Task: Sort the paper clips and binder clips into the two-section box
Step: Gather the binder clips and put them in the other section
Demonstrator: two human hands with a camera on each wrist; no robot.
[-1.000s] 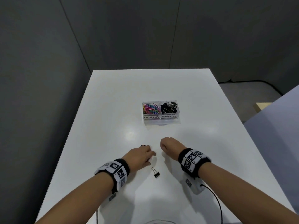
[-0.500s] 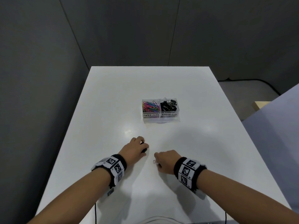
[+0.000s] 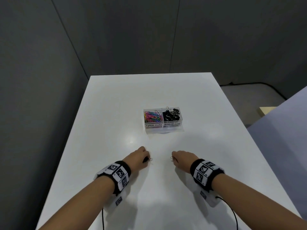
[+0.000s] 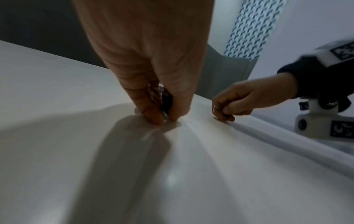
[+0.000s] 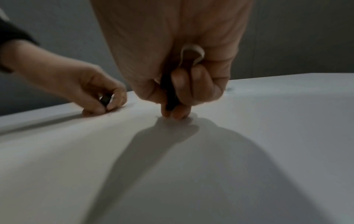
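A clear two-section box [image 3: 163,125] stands mid-table, coloured paper clips [image 3: 152,116] in its left section and black binder clips [image 3: 171,115] in its right. My left hand [image 3: 141,156] pinches a small black binder clip [image 4: 166,101] between thumb and fingers, fingertips low at the table; its wire handle [image 3: 150,159] sticks out. About a hand's width to the right, my right hand [image 3: 181,158] pinches another black binder clip [image 5: 170,97], also close to the tabletop. Both hands are nearer to me than the box.
The white table [image 3: 116,113] runs back to dark grey walls. Its right edge borders a floor area with a black cable [image 3: 272,87] and a pale lilac panel [image 3: 282,123]. Cables trail from both wristbands toward me.
The loose binder clip that lay between my hands is now pinched in my right hand, which came back toward me and then shifted right. My left hand closed on the clip by its fingers.
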